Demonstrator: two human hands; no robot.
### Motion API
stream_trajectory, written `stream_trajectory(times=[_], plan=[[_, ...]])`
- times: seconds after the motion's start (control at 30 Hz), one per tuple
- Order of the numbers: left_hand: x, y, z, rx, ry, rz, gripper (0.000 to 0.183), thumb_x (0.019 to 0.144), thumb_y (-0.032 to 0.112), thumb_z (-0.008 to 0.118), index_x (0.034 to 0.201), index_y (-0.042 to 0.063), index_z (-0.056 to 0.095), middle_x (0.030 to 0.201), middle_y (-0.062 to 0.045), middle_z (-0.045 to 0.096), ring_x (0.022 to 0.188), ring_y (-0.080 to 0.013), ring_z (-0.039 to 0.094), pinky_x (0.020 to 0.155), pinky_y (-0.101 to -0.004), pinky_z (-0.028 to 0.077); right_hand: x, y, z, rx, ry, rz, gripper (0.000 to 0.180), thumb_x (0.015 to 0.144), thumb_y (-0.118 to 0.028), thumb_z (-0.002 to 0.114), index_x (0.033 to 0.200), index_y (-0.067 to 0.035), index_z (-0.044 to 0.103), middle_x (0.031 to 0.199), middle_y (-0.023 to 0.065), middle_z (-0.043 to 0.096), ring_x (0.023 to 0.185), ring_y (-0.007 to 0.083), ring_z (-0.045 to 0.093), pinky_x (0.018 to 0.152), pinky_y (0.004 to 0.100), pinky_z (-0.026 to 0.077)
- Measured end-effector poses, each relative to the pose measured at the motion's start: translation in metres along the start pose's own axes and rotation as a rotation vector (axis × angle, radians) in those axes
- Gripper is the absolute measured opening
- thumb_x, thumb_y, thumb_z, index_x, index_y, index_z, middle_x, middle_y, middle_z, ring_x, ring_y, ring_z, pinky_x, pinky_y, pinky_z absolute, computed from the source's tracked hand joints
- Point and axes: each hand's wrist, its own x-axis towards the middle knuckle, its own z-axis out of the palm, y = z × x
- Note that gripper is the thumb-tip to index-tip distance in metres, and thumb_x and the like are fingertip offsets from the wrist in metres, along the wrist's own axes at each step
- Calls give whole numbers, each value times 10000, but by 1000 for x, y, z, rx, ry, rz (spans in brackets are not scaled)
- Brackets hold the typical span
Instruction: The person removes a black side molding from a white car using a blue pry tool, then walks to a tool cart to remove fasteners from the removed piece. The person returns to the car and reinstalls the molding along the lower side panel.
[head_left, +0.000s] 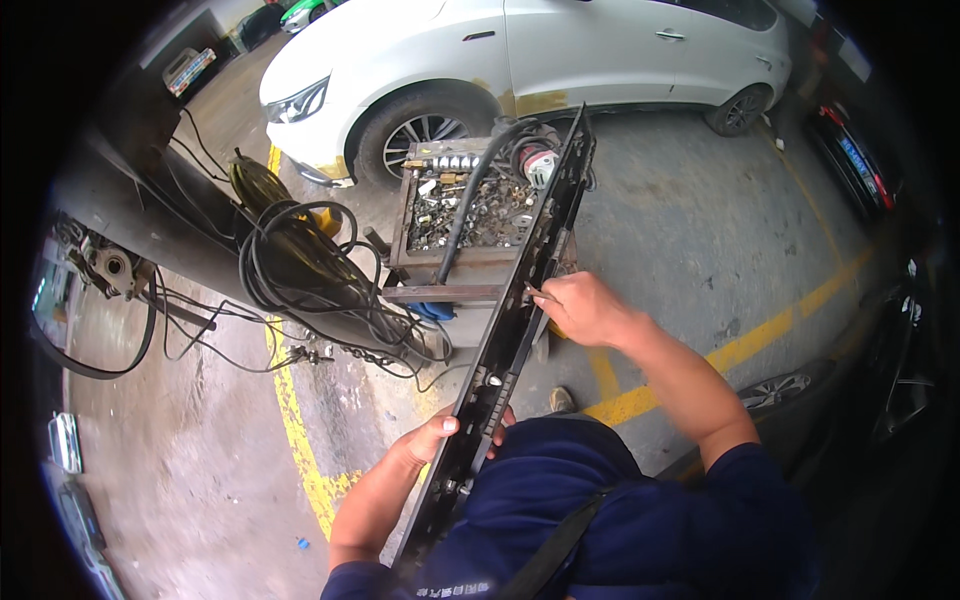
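A long black plastic car trim strip (491, 352) runs from my waist up over a metal workbench, with its channelled inner side and several clips facing up. My left hand (442, 435) grips its lower part, thumb on the near edge and fingertips showing at the far side. Around the middle of the strip, my right hand (574, 304) is closed on a small thin tool (538, 293), whose tip meets the strip's inside. What kind of tool it is cannot be told. Pale clips (493, 381) sit in the channel between my hands.
The small metal workbench (450, 259) holds a tray of nuts and bolts (480, 217) and an angle grinder (538, 166). Coiled black cables (300, 255) hang from a post at the left. A white car (592, 60) stands behind, and a dark car (885, 375) at the right.
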Motion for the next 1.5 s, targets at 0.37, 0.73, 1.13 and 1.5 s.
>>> stream_trajectory(times=[0.37, 0.73, 1.13, 1.5], plan=[[-9, -5, -2, 55, -78, 124, 1098, 683, 730, 760, 1403, -50, 479, 1204, -142, 626, 1097, -229, 638, 967, -351, 503, 15, -18, 4, 380, -355, 297, 368, 1041, -275, 525, 800, -11, 609, 641, 67, 594, 618, 167, 585, 614, 355, 484], [-26, -17, -58, -781, -226, 198, 745, 1003, 507, 504, 1450, -81, 416, 1083, -152, 528, 721, -177, 454, 578, -304, 399, 0, -71, 135, 1309, 167, 523, 572, 1080, -507, 434, 890, -11, 646, 775, 67, 621, 643, 145, 576, 605, 316, 513], [-57, -49, -39, -355, 308, 331, 425, 997, 407, 610, 1229, 53, 567, 1162, -158, 648, 942, -294, 685, 816, -384, 563, -10, -109, 192, 853, -3, 270, 489, 1110, -453, 371, 980, -40, 599, 837, 72, 598, 832, 206, 614, 770, 350, 488], [-25, -69, -69, -642, -53, 474, 689, 955, 658, 505, 1316, 71, 526, 1020, -185, 594, 809, -245, 538, 752, -382, 442, 72, 2, 80, 285, -130, 288, 345, 979, -349, 636, 961, -5, 658, 966, 199, 675, 894, 298, 666, 807, 442, 526]])
